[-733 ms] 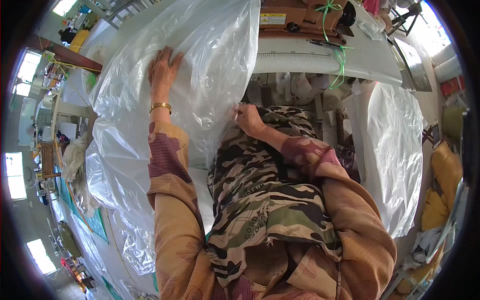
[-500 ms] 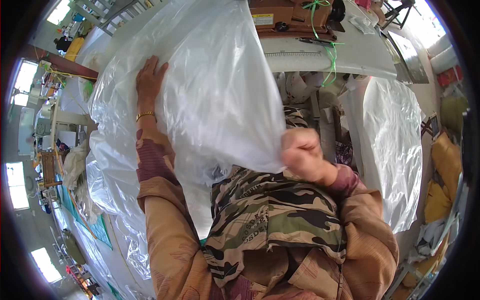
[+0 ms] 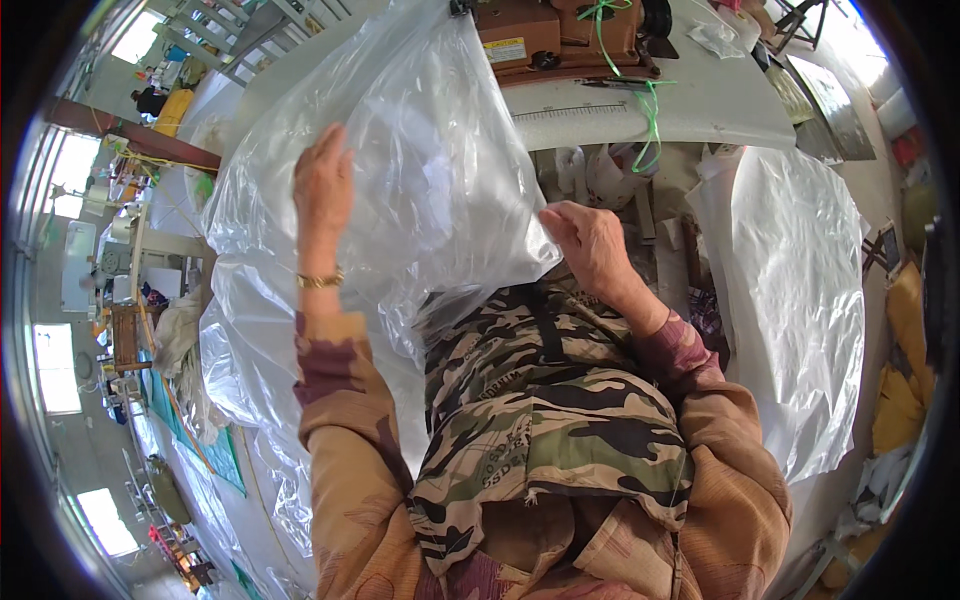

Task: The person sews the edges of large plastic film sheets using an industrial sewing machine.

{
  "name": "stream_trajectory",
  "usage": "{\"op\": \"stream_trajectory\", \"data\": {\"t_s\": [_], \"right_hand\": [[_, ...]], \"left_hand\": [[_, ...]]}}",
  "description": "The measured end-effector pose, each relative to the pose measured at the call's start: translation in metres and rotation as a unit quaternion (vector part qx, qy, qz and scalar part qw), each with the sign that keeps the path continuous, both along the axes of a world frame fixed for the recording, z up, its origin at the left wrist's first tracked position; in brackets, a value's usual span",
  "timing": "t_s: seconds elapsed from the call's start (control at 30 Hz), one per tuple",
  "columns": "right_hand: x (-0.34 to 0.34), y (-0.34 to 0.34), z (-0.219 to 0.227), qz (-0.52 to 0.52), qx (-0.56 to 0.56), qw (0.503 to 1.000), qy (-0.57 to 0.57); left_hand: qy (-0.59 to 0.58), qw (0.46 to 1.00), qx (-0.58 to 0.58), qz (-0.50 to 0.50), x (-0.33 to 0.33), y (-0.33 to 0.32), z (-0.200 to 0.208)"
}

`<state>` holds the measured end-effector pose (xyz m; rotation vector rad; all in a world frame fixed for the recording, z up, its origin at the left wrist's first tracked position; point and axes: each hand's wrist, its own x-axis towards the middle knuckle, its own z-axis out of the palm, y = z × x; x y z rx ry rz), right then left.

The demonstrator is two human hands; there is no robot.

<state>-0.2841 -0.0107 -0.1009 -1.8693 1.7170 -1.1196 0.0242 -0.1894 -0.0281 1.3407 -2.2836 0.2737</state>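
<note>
A large clear plastic sheet (image 3: 420,190) spreads over the table in front of me and hangs down toward my lap. Its right edge meets my right hand (image 3: 598,250), whose fingers are closed in a pinch at that edge. My left hand (image 3: 325,195), with a gold-coloured bracelet at the wrist, is over the left part of the sheet. Its fingers are stretched out and hold nothing; whether they touch the film I cannot tell. Behind the sheet stands a brown sewing machine (image 3: 555,38), which the sheet's far corner reaches.
A ruler scale (image 3: 570,110) runs along the pale table, with green string (image 3: 650,125) hanging over its edge. More plastic sheeting (image 3: 790,300) drapes at the right. A camouflage apron (image 3: 560,430) covers my lap. A reddish-brown beam (image 3: 135,135) is at the left.
My left hand has drawn nearer to me, its spread fingers coming together. My right hand has moved slightly away from me with the sheet's edge. The view has shifted a little.
</note>
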Motion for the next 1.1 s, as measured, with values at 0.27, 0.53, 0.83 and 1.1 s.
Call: {"op": "stream_trajectory", "data": {"t_s": [0.27, 0.53, 0.83, 1.1], "right_hand": [[0.051, -0.015, -0.034, -0.024, 0.171, 0.816, -0.551], [0.052, 0.025, -0.038, 0.05, 0.105, 0.877, -0.466], [0.039, 0.035, -0.04, 0.026, 0.032, 0.971, -0.235], [0.023, -0.005, -0.079, -0.106, -0.034, 0.982, -0.15]], "left_hand": [[0.182, 0.961, 0.098, -0.184, -0.096, 0.131, 0.005], [0.225, 0.951, 0.163, -0.133, -0.125, 0.157, -0.025], [0.271, 0.937, 0.212, -0.059, -0.143, 0.163, -0.044], [0.243, 0.953, 0.178, -0.043, -0.137, 0.171, -0.043]]}}
